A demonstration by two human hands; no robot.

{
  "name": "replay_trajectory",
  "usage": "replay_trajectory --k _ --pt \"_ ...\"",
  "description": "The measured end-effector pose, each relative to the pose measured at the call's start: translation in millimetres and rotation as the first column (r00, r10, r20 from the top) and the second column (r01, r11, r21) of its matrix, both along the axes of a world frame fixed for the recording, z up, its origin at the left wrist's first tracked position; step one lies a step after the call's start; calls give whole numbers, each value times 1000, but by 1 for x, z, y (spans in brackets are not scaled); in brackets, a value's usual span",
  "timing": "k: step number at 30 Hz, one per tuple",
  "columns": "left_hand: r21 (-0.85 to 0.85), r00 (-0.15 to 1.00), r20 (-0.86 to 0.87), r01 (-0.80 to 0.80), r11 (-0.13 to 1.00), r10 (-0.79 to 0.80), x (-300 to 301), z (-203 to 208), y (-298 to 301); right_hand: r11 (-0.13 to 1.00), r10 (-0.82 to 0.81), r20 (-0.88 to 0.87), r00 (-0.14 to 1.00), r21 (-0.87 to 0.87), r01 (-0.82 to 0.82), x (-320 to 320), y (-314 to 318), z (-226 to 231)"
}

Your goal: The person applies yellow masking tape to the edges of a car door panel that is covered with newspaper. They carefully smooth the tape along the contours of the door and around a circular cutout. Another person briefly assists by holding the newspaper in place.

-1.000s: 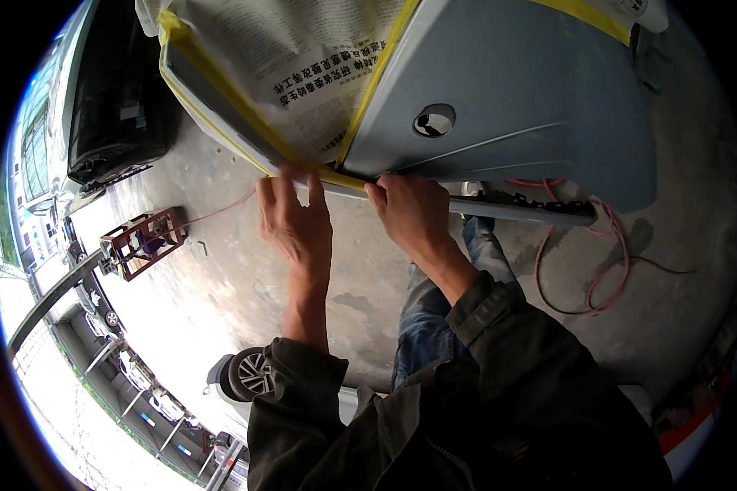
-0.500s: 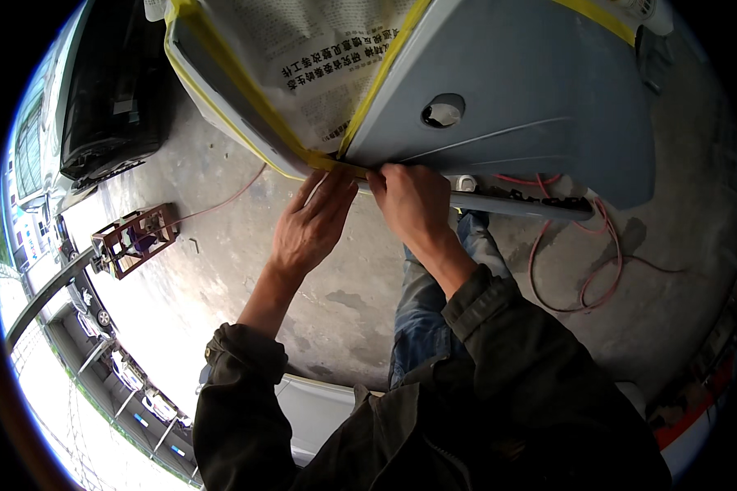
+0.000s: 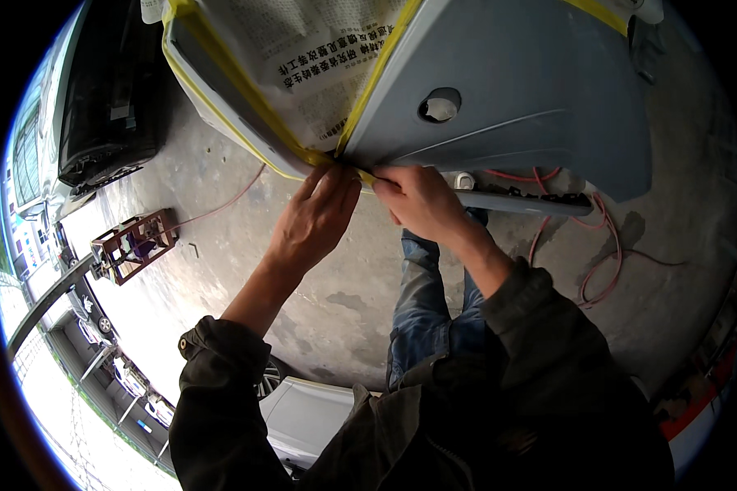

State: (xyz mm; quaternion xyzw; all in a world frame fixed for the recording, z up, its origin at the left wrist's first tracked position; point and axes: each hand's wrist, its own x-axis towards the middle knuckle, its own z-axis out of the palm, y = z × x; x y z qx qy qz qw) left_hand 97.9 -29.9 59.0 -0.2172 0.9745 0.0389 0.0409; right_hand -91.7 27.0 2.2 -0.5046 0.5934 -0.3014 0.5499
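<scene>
A grey car bumper [image 3: 508, 106] stands in front of me, its left section covered by a sheet of newspaper [image 3: 311, 102] edged with yellow masking tape. At the lower corner of the paper, my left hand [image 3: 315, 217] presses its fingers together over the tape along the bumper's edge; its thumb is hidden. Just to the right, my right hand [image 3: 430, 204] pinches a short piece of yellow masking tape [image 3: 367, 177] that shows between the two hands. A round hole [image 3: 440, 106] sits in the bare grey part above my right hand.
A thin red hose [image 3: 618, 254] loops over the concrete floor [image 3: 336, 303] at right. On the left stand a brown metal frame [image 3: 135, 244] and a black car part [image 3: 110, 106]. A silver car [image 3: 311, 417] is close by below, near my left sleeve.
My right hand has drawn a little to the right and turned, and a bit of tape now shows between the hands. The left hand stays at the corner.
</scene>
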Motion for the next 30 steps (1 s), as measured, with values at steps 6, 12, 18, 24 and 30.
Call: replay_trajectory --k 6,12,18,24,30 --pt "27 1000 -2 -28 999 28 7 -3 4 987 0 -536 844 -133 -85 -23 9 10" --pt "166 996 -22 -77 983 82 18 -3 2 968 -191 -522 832 -238 73 -19 11 7" --pt "130 999 49 -12 991 5 16 -5 4 982 -119 -634 764 -189 -3 -13 12 3" --pt "9 991 135 10 1000 -11 7 -6 9 986 -114 -664 739 -170 0 5 17 -17" --pt "2 995 90 45 999 -45 7 -8 10 963 -256 -586 769 -220 153 9 33 -19"
